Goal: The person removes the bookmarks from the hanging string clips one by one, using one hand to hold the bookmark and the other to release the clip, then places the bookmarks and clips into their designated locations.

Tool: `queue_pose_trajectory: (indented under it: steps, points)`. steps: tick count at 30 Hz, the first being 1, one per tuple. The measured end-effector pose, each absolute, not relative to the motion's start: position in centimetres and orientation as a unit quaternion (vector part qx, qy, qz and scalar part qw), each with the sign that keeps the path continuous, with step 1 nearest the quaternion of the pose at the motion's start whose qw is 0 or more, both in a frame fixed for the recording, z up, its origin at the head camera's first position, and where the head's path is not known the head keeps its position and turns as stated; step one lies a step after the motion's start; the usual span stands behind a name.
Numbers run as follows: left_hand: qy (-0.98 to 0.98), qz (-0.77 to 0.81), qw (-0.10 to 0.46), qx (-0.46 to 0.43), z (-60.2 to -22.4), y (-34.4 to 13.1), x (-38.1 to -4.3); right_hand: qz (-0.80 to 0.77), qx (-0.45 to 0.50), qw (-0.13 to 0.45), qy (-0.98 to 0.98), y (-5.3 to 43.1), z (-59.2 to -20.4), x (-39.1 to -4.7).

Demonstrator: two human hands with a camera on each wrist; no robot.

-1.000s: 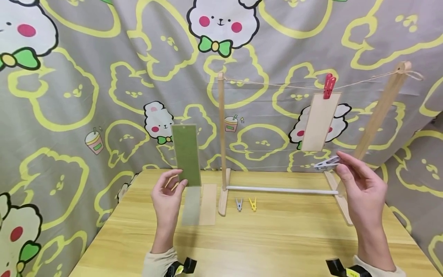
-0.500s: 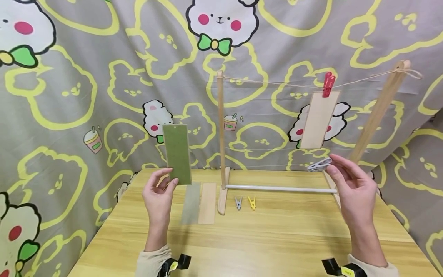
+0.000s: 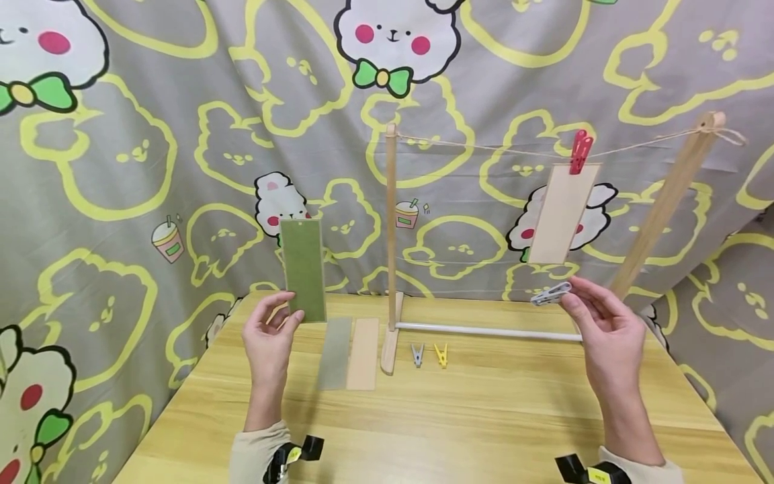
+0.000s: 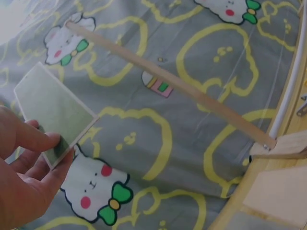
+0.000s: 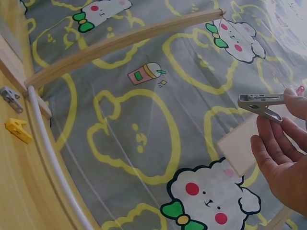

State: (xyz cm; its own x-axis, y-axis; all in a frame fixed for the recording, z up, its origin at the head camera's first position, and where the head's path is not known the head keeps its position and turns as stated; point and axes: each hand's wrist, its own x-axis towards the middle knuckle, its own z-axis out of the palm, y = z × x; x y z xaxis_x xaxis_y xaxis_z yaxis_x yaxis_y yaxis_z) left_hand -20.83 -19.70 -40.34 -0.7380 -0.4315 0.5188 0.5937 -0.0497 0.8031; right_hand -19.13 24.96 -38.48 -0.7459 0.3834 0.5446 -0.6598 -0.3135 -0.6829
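My left hand (image 3: pixel 269 333) pinches a green bookmark-shaped card (image 3: pixel 304 269) near its lower left edge and holds it upright above the table. A small hole shows at the card's top. In the left wrist view the thumb lies on the green face of the card (image 4: pixel 57 110), with fingers behind. My right hand (image 3: pixel 611 336) pinches a grey clothespin (image 3: pixel 550 294) between thumb and fingertips, its nose pointing left. In the right wrist view the clothespin (image 5: pixel 261 103) is held by its handle ends. A red clothespin (image 3: pixel 580 151) clips a beige card (image 3: pixel 565 214) to a string (image 3: pixel 484 146).
Wooden posts (image 3: pixel 391 228) carry the string, joined below by a white rod (image 3: pixel 484 331). On the table (image 3: pixel 423 423) lie a grey-green card (image 3: pixel 335 354), a beige card (image 3: pixel 363 354), another grey clothespin (image 3: pixel 417 355) and a yellow clothespin (image 3: pixel 441 355). A patterned curtain (image 3: pixel 338 154) hangs behind.
The left hand has moved left with the green card. My right hand has moved left and slightly down with the grey clothespin, which has turned a little in its grip.
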Motion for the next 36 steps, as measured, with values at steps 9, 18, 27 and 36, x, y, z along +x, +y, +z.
queue_pose_trajectory:
  steps: [9, 18, 27, 36]
  points:
    - [-0.616, -0.708, 0.345, -0.026, -40.0, -21.0, -21.2, 0.798, 0.107, 0.329, -0.494, 25.1, -38.8, -19.7]
    - [-0.636, -0.692, 0.341, 0.008, -40.7, -22.2, -21.1, 0.791, 0.055, 0.305, -0.528, 24.8, -39.4, -20.1]
    - [-0.638, -0.700, 0.320, 0.025, -41.4, -22.7, -21.4, 0.793, 0.035, 0.295, -0.532, 24.9, -39.9, -20.4]
    - [-0.654, -0.689, 0.311, 0.036, -42.2, -23.3, -21.7, 0.785, 0.018, 0.280, -0.553, 24.8, -40.6, -20.9]
